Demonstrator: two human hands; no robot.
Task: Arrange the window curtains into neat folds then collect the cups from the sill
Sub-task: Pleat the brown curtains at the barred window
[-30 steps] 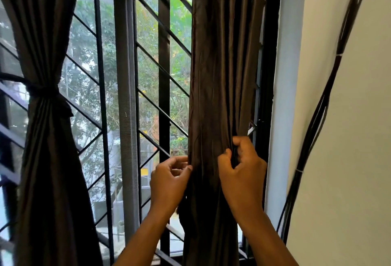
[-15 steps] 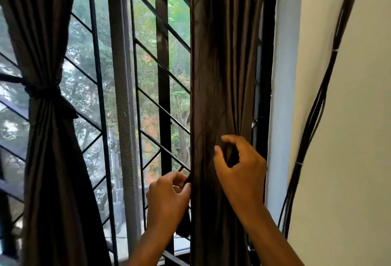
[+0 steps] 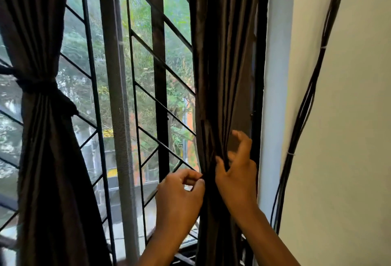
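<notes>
Both hands work at the right curtain [image 3: 220, 75], 1 on each side of its gathered folds. Left hand [image 3: 179, 193] is curled closed, thumb and forefinger pinching the curtain's left edge. Right hand [image 3: 237, 176] grips a bunch of folds from the right, thumb pressed into the cloth; its upper fingers [image 3: 243, 140] are lifted and loosely bent, off the fabric.

2 curtains show, both dark brown. The right one hangs straight in long vertical pleats beside the pale blue window reveal [image 3: 275, 96]. The left curtain [image 3: 42, 159] hangs well apart from it, cinched at mid-height by 1 dark tie [image 3: 40, 84], with the cloth flaring out below.

Between the 2 curtains stands the window grille [image 3: 146, 94], dark bars running upright and slanted, with 1 grey upright post [image 3: 118, 117] in front. Green trees [image 3: 143, 32] show through it, blurred.

On the right, 1 bundle of black cables [image 3: 304, 104] runs down the cream wall [image 3: 349, 138], bound by 2 small white ties.

No cups and no containers are in view; the sill itself is hidden below the hands and cloth.
</notes>
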